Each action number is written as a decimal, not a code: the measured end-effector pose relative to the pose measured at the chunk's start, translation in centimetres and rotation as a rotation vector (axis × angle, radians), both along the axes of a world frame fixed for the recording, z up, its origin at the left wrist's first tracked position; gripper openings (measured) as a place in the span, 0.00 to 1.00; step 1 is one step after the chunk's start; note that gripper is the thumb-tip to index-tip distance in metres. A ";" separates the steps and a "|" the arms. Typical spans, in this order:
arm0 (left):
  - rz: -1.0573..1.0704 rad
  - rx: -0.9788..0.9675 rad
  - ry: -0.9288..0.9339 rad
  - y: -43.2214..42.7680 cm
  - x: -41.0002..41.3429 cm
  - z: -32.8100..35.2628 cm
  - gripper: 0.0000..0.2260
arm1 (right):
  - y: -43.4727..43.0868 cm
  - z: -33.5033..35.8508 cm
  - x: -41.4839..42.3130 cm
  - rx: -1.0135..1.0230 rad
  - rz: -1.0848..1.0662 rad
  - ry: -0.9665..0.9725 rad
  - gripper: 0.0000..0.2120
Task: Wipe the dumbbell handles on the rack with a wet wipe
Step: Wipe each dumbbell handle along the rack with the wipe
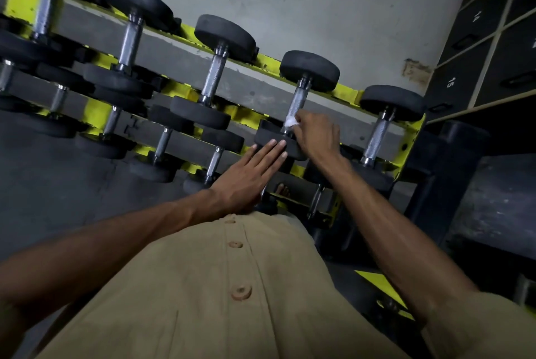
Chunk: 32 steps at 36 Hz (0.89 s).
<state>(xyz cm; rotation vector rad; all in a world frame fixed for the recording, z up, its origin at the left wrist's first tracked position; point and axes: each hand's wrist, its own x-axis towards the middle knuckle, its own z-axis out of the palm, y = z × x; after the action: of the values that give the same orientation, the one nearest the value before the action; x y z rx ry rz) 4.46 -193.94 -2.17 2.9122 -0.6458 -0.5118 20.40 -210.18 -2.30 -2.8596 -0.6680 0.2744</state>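
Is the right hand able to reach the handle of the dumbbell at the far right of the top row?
Probably yes. The right hand wipes the neighbouring handle, and nothing blocks the far right handle.

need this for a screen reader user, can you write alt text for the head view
A person's right hand pinches a white wet wipe against the lower end of a dumbbell handle on a yellow rack, while the left hand lies flat, its fingertips on that dumbbell's near weight. More dumbbells sit along the rack's tiers.
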 end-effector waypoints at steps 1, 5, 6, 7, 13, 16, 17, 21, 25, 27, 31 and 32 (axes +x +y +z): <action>0.002 -0.004 -0.006 0.0 0.0 -0.1 0.38 | -0.2 0.0 0.2 -0.002 0.086 -0.070 0.07; 0.012 0.002 -0.005 0.0 0.0 -0.2 0.41 | -0.8 -0.1 2.3 -0.032 0.247 -0.286 0.12; 0.010 0.008 -0.006 -0.1 0.0 -0.2 0.42 | -1.0 -0.2 2.8 -0.036 0.254 -0.309 0.15; 0.011 0.010 -0.012 -0.1 -0.1 -0.2 0.42 | -1.1 -0.3 3.1 -0.033 0.263 -0.309 0.17; 0.003 0.022 -0.016 0.0 0.0 -0.2 0.40 | -2.6 -1.3 2.6 -0.146 0.643 -0.256 0.19; -0.006 0.038 0.010 -0.1 0.0 0.0 0.38 | -3.3 -0.4 2.9 -0.207 0.861 -0.271 0.18; -0.005 0.040 0.017 -0.1 0.0 0.0 0.37 | -3.2 -0.2 3.2 -0.208 0.889 -0.300 0.17; 0.004 0.033 0.028 -0.2 0.0 0.2 0.34 | -1.9 0.4 5.8 -0.197 0.728 -0.405 0.11; 0.004 0.043 0.028 -0.3 0.0 0.6 0.33 | -0.6 0.4 6.6 -0.161 0.556 -0.366 0.15; 0.006 0.043 0.035 -0.3 0.1 0.6 0.33 | 0.3 -0.9 5.4 -0.207 0.712 -0.284 0.15; -0.012 0.061 0.058 -0.2 0.3 1.0 0.33 | 0.6 -1.5 4.4 -0.248 0.912 -0.147 0.15; -0.005 0.058 0.070 -0.1 0.2 1.2 0.33 | 0.7 -1.3 4.8 -0.260 0.945 -0.154 0.16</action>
<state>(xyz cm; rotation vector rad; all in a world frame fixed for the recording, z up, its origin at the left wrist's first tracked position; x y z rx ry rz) 4.68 -194.01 -0.99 2.9317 -0.6390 -0.6406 25.22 -209.48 -3.56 -2.5606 -2.1124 0.2741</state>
